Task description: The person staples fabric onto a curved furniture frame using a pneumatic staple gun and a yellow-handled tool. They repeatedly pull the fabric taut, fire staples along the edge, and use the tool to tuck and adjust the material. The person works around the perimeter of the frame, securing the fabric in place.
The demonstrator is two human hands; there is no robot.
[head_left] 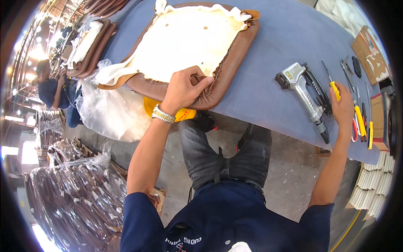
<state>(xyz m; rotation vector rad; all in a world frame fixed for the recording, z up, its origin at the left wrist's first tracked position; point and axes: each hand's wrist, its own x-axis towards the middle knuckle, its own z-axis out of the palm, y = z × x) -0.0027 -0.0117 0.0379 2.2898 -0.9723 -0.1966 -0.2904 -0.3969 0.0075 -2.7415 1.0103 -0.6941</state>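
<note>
A seat cushion (239, 52) covered in brown leather lies bottom-up on the table, its cream lining (180, 40) facing me. Cream fabric bunches along the far edge, and a loose flap (111, 73) hangs over the left corner. My left hand (187, 88) is at the near corner, fingers closed in a pinch on the leather edge. On the right, my right hand (343, 104) is wrapped round the yellow handle of a thin-bladed screwdriver (334, 89), whose blade points away from me. Just left of that hand lies a silver and black pneumatic staple gun (304, 90).
Pliers (345, 67), a second yellow-handled screwdriver (370, 134) and other hand tools lie along the right of the blue table (268, 113). A cardboard box (369, 54) stands behind them. Stacked brown cushions (90, 54) and a person (54, 90) are at the left. Wrapped pieces (75, 197) stand lower left.
</note>
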